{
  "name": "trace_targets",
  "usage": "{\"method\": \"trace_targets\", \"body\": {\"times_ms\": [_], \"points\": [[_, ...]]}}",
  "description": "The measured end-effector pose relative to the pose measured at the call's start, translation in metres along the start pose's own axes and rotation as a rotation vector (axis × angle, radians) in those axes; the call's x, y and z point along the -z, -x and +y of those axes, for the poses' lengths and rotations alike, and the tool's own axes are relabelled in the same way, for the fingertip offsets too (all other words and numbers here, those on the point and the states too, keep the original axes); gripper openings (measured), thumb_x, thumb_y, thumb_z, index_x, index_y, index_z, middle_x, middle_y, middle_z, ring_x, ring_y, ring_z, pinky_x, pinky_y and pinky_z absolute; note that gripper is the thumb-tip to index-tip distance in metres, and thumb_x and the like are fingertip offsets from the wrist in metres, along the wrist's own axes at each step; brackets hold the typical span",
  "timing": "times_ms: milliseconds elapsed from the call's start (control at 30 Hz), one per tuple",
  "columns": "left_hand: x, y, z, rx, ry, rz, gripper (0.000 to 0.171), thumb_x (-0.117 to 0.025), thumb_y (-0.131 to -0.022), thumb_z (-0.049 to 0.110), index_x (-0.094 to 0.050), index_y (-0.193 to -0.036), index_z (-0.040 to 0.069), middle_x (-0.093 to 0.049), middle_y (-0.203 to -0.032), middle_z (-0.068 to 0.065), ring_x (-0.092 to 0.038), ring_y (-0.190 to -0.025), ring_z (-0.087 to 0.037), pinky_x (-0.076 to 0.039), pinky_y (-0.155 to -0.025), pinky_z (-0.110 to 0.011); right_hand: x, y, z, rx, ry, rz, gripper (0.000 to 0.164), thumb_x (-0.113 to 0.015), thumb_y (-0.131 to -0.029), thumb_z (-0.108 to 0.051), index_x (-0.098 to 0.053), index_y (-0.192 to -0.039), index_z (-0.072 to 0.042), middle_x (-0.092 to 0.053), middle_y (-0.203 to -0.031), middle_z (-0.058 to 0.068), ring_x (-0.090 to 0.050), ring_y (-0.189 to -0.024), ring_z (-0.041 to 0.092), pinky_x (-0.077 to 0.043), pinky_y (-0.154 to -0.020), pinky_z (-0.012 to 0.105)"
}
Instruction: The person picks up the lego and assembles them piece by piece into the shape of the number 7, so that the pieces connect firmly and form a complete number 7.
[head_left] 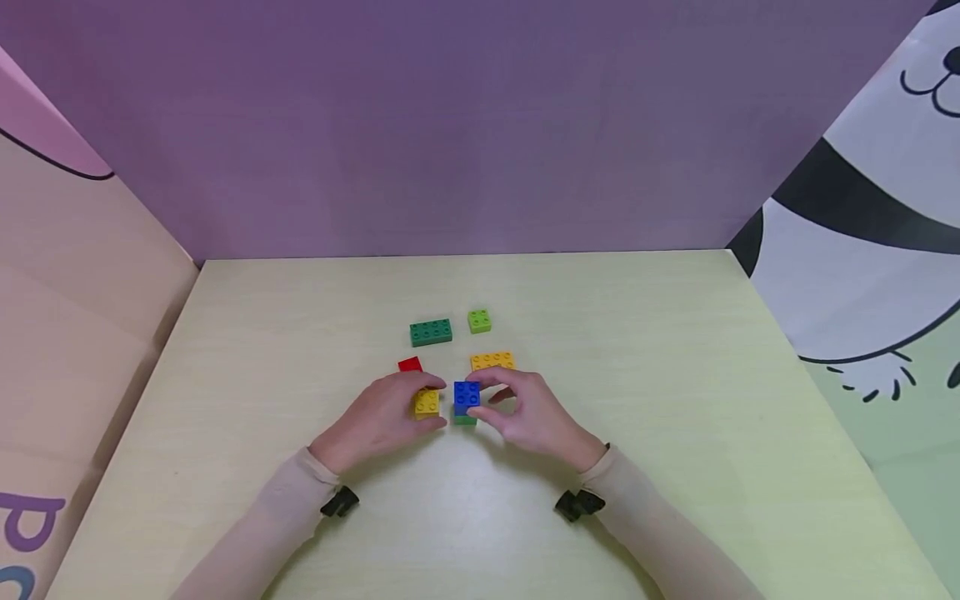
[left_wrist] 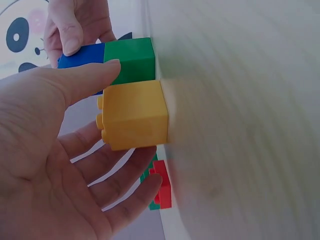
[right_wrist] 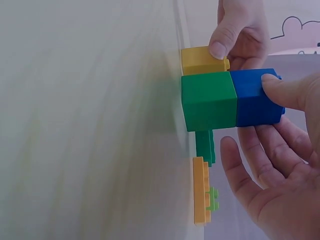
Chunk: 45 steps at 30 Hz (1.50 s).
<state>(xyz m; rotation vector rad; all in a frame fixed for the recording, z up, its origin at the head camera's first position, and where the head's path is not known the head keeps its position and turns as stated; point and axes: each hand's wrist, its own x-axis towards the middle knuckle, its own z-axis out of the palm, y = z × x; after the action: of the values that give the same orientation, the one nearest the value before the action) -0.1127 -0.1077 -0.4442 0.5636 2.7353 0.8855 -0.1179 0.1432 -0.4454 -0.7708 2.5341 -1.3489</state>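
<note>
My right hand (head_left: pixel 531 415) pinches a blue brick (head_left: pixel 467 396) between thumb and fingers. The blue brick sits flush on a green brick (right_wrist: pixel 209 101), which stands on the table. Just left of this stack is a yellow brick (head_left: pixel 427 404), its studs facing up. My left hand (head_left: pixel 387 418) lies loosely around it, thumb on the near side and fingers behind. In the left wrist view the near face of the yellow brick (left_wrist: pixel 135 116) is uncovered, and the thumb passes beside its studs. Whether any left fingertip touches it is hard to tell.
Behind my left hand lies a red brick (head_left: pixel 410 364), partly hidden. An orange-yellow brick (head_left: pixel 492 360) lies behind my right hand. Farther back are a long dark green brick (head_left: pixel 431 333) and a small lime green brick (head_left: pixel 479 322). A purple wall (head_left: pixel 465 125) borders the table (head_left: pixel 637 333).
</note>
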Motion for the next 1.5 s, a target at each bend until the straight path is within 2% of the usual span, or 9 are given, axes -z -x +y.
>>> {"method": "trace_targets", "body": {"times_ms": [267,600,933,1200,1500], "points": [[0.004,0.008,-0.011,0.032,-0.009,-0.002,0.054,-0.086,-0.091,0.032,-0.069,-0.139,0.015,-0.072,-0.138,-0.002,-0.066,-0.129,-0.027,-0.052,-0.114,-0.050,-0.001,-0.002,0.002,0.005,-0.028,-0.004,0.036,-0.080,-0.095,-0.010,-0.071,-0.130,-0.005,-0.076,-0.127,0.010,-0.076,-0.109,0.026,-0.064,-0.093,0.038],[0.006,0.011,-0.021,0.013,0.016,0.005,0.045,-0.086,-0.091,0.027,-0.073,-0.133,0.016,-0.076,-0.123,0.001,-0.068,-0.112,-0.020,-0.057,-0.104,-0.046,-0.001,0.000,0.004,-0.021,-0.048,-0.003,0.037,-0.081,-0.094,-0.009,-0.071,-0.130,-0.005,-0.076,-0.126,0.010,-0.076,-0.103,0.024,-0.063,-0.092,0.031],[0.009,0.013,-0.019,0.009,0.027,0.030,0.045,-0.086,-0.092,0.026,-0.074,-0.133,0.015,-0.078,-0.116,0.001,-0.069,-0.104,-0.018,-0.059,-0.097,-0.041,-0.002,0.000,0.004,-0.034,-0.073,0.000,0.037,-0.082,-0.093,-0.007,-0.071,-0.127,-0.004,-0.076,-0.124,0.011,-0.075,-0.101,0.024,-0.062,-0.091,0.028],[0.014,0.014,-0.016,0.005,0.058,0.085,0.044,-0.084,-0.093,0.032,-0.074,-0.133,0.018,-0.079,-0.109,0.004,-0.072,-0.098,-0.015,-0.060,-0.091,-0.040,-0.001,0.001,0.002,-0.048,-0.096,-0.002,0.037,-0.082,-0.093,-0.007,-0.071,-0.128,-0.004,-0.076,-0.124,0.012,-0.075,-0.099,0.025,-0.063,-0.092,0.032],[0.019,0.016,-0.015,-0.010,0.104,0.109,0.043,-0.084,-0.093,0.032,-0.073,-0.133,0.018,-0.081,-0.109,0.003,-0.074,-0.094,-0.014,-0.058,-0.079,-0.031,0.000,0.002,0.000,-0.054,-0.117,-0.014,0.037,-0.081,-0.094,-0.008,-0.071,-0.129,-0.002,-0.074,-0.126,0.015,-0.075,-0.102,0.028,-0.064,-0.093,0.035]]}}
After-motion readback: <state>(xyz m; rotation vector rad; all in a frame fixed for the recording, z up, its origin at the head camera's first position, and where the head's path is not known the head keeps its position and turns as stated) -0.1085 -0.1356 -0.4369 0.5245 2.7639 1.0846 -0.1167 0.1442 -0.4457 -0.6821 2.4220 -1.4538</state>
